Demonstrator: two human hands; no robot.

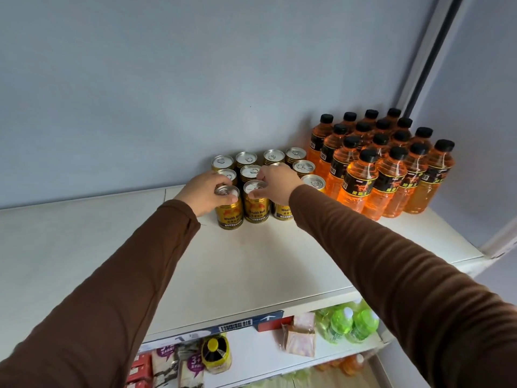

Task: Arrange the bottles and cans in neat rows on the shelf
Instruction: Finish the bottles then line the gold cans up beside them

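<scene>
Shelf (251,270) front lies bare — cans (256,204) and bottles (383,175) crowd the back.

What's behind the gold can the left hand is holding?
Behind that can stand more gold cans in rows reaching the wall. The left hand covers part of the next one.

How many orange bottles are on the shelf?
16 orange bottles, counted by black caps, all packed in rows at the shelf's back right, beside the gold cans. Others may hide behind.
</scene>
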